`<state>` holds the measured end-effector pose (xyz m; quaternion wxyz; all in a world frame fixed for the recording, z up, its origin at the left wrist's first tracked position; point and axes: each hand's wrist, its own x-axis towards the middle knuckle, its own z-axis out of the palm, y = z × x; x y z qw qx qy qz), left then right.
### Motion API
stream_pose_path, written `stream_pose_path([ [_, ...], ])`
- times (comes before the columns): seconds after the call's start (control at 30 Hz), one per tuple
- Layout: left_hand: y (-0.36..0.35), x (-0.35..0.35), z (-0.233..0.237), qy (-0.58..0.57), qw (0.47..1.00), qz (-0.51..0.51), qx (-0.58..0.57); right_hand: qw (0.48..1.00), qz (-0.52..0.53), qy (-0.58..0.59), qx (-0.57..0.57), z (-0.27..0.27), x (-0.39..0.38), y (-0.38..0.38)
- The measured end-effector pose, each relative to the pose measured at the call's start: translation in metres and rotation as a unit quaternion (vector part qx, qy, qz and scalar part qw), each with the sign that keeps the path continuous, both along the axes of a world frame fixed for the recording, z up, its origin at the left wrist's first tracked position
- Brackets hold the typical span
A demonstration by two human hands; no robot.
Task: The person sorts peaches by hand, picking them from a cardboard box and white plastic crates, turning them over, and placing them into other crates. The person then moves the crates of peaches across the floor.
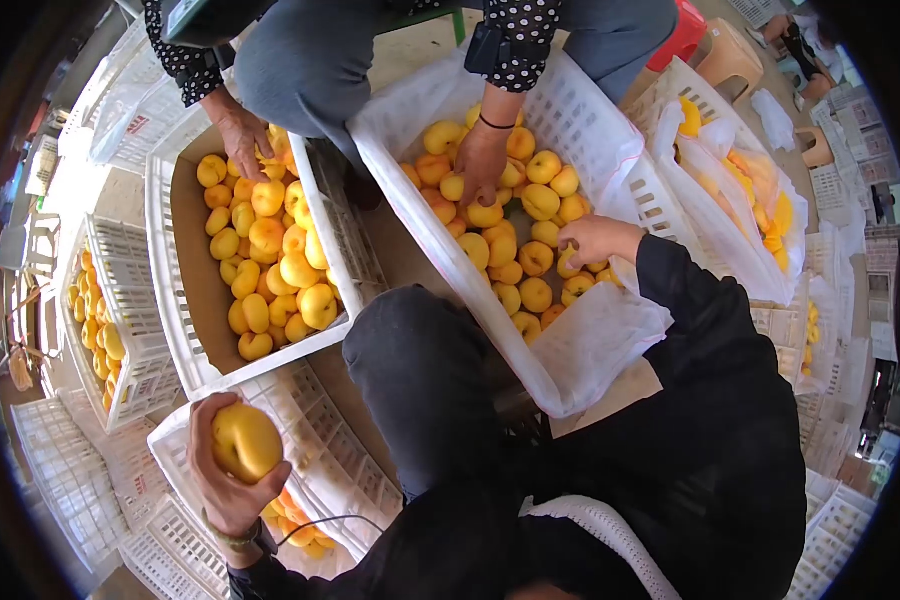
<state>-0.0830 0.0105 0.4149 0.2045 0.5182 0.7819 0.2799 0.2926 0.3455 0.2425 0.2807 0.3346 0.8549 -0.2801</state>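
My left hand (225,480) is raised above the crate at the lower left, its fingers closed round a large yellow peach (247,443). My right hand (600,243) reaches into the cloth-lined white crate (445,255), full of yellow peaches. Its fingers are curled over a peach (567,264) near the crate's right side. Beyond my knee, to the left, stands a white crate (165,265) lined with cardboard and holding many peaches (267,236). Below my left hand, the lower-left crate (315,440) holds orange-yellow peaches, partly covered by white lining.
A person opposite has one hand (245,140) on the cardboard-lined crate's peaches and the other hand (482,160) among those in the cloth-lined crate. More peach crates stand at the far left (150,350) and right (660,110). Stools (727,55) stand at the upper right.
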Motion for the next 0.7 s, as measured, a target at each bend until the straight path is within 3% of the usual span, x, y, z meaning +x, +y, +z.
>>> stream_pose_path([
  [0.03, -0.026, -0.012, 0.002, -0.072, 0.992, 0.102, -0.028, 0.992, 0.025, -0.12, 0.013, -0.025, 0.016, 0.004],
  [0.07, -0.06, -0.031, -0.004, -0.044, 0.985, 0.15, -0.066, 0.992, 0.035, -0.117, 0.017, -0.061, 0.041, 0.008],
  [0.17, -0.183, -0.083, -0.051, -0.06, 0.945, 0.222, -0.231, 0.979, 0.12, -0.164, -0.005, -0.082, 0.063, -0.002],
  [0.2, -0.226, -0.102, -0.078, -0.165, 0.934, 0.237, -0.212, 0.981, 0.145, -0.112, 0.059, -0.086, 0.07, -0.008],
  [0.27, -0.262, -0.1, -0.118, -0.13, 0.929, 0.253, -0.236, 0.977, 0.168, -0.059, 0.119, -0.084, 0.071, -0.013],
  [0.37, -0.283, -0.098, -0.154, -0.053, 0.944, 0.21, -0.247, 0.962, 0.068, -0.009, 0.265, -0.074, 0.068, -0.005],
  [0.43, -0.301, -0.122, -0.169, 0.083, 0.931, 0.293, -0.203, 0.953, 0.021, -0.041, 0.299, -0.091, 0.07, -0.002],
  [0.47, -0.297, -0.13, -0.153, 0.184, 0.916, 0.279, -0.223, 0.944, -0.021, -0.074, 0.322, -0.097, 0.071, -0.007],
  [0.5, -0.291, -0.137, -0.14, 0.211, 0.908, 0.298, -0.205, 0.942, -0.017, -0.077, 0.326, -0.101, 0.073, -0.006],
  [0.53, -0.227, -0.108, -0.1, 0.162, 0.887, 0.385, -0.195, 0.942, -0.013, -0.074, 0.328, -0.099, 0.076, -0.004],
  [0.57, -0.222, -0.123, -0.101, 0.06, 0.915, 0.39, -0.086, 0.949, 0.021, -0.041, 0.311, -0.095, 0.079, 0.0],
  [0.63, -0.134, -0.085, -0.069, 0.02, 0.952, 0.304, -0.006, 0.954, 0.056, -0.005, 0.295, -0.076, 0.075, 0.009],
  [0.67, -0.086, -0.054, -0.056, -0.05, 0.964, 0.258, 0.037, 0.983, -0.01, 0.01, 0.181, -0.055, 0.068, 0.017],
  [0.7, -0.045, -0.028, -0.046, -0.035, 0.985, 0.162, 0.052, 0.995, -0.073, 0.024, 0.063, -0.045, 0.063, 0.023],
])
